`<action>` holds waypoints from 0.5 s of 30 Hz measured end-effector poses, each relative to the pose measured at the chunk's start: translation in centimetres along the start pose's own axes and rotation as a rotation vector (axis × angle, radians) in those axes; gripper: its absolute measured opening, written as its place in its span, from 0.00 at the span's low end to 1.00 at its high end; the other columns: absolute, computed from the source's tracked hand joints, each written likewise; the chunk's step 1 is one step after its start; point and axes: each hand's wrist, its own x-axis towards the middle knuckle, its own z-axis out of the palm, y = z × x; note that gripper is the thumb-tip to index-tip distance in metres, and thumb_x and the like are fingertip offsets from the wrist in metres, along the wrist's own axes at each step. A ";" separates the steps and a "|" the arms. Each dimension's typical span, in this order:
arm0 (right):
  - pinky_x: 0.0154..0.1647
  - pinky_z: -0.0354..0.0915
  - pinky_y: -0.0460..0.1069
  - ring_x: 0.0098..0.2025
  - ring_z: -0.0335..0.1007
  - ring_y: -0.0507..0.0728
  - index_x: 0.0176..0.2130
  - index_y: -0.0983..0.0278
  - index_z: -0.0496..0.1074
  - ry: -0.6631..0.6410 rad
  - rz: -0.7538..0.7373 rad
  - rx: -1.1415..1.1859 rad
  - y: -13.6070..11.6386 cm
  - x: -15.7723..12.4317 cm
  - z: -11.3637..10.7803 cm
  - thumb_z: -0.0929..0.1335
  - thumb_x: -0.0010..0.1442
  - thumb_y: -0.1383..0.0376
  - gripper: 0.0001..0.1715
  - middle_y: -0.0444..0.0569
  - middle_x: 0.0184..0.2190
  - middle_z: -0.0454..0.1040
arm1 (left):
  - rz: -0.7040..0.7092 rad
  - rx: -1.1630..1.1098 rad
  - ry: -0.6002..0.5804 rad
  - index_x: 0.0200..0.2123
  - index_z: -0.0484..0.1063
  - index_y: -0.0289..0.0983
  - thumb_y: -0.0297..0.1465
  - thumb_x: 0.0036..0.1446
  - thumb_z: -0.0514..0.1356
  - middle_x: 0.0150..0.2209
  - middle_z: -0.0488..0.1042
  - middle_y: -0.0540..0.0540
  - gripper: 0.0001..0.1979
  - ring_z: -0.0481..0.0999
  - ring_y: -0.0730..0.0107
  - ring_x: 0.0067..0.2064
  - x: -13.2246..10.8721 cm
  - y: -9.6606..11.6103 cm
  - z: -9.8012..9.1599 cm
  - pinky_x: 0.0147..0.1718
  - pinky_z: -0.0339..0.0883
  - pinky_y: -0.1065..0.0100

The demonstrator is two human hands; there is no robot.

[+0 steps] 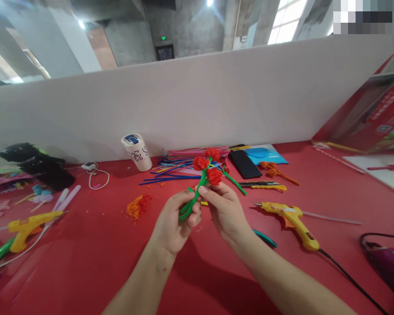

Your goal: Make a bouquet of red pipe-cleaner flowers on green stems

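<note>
Three red fuzzy flowers on green pipe-cleaner stems are held up above the red table. My left hand wraps its fingers round the lower, bundled stems. Higher up, just under the blossoms, my right hand pinches the stems between thumb and fingers. The blossoms are close together and tilt slightly right. Behind them a green stem with a red end lies on the table. Orange and red fuzz clippings are heaped left of my hands.
At the right lie a yellow glue gun with a cord, a black phone and an orange flower. A white tumbler stands by the white partition. Another glue gun lies far left.
</note>
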 end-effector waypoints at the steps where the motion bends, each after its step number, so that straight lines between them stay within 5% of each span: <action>1: 0.23 0.62 0.45 0.20 0.65 0.49 0.24 0.64 0.70 -0.018 0.040 0.020 -0.1 0.0 -0.1 0.72 0.46 0.64 0.08 0.40 0.18 0.69 | -0.081 -0.085 -0.044 0.21 0.66 0.31 0.26 0.49 0.55 0.16 0.62 0.53 0.06 0.57 0.86 0.14 -0.1 0.2 0.1 0.13 0.51 0.81; 6: 0.20 0.60 0.44 0.17 0.64 0.48 0.21 0.64 0.69 -0.040 0.149 0.072 -0.6 0.3 -0.4 0.74 0.41 0.62 0.12 0.40 0.16 0.69 | -0.170 -0.234 -0.144 0.22 0.66 0.30 0.23 0.49 0.54 0.17 0.59 0.54 0.06 0.54 0.88 0.14 -0.5 0.1 0.5 0.14 0.50 0.83; 9: 0.20 0.60 0.44 0.18 0.62 0.48 0.21 0.64 0.69 0.011 0.102 0.012 -0.3 0.4 -0.2 0.74 0.42 0.61 0.11 0.40 0.17 0.68 | 0.092 -0.057 -0.007 0.23 0.64 0.33 0.26 0.50 0.57 0.18 0.62 0.54 0.06 0.57 0.86 0.16 -0.3 -0.9 0.6 0.16 0.52 0.81; 12: 0.20 0.60 0.45 0.17 0.60 0.48 0.22 0.64 0.69 0.072 0.035 -0.065 0.2 0.5 0.0 0.72 0.46 0.61 0.10 0.39 0.17 0.67 | 0.472 0.321 0.241 0.23 0.64 0.35 0.30 0.51 0.58 0.19 0.65 0.54 0.08 0.63 0.81 0.19 0.3 -2.2 0.1 0.20 0.56 0.77; 15: 0.22 0.60 0.46 0.20 0.60 0.49 0.22 0.64 0.68 0.107 -0.028 -0.218 0.6 0.5 -0.2 0.71 0.47 0.61 0.11 0.40 0.19 0.65 | 0.748 0.734 0.370 0.25 0.65 0.37 0.32 0.54 0.56 0.21 0.66 0.53 0.07 0.65 0.76 0.24 0.8 -3.1 -0.7 0.25 0.60 0.73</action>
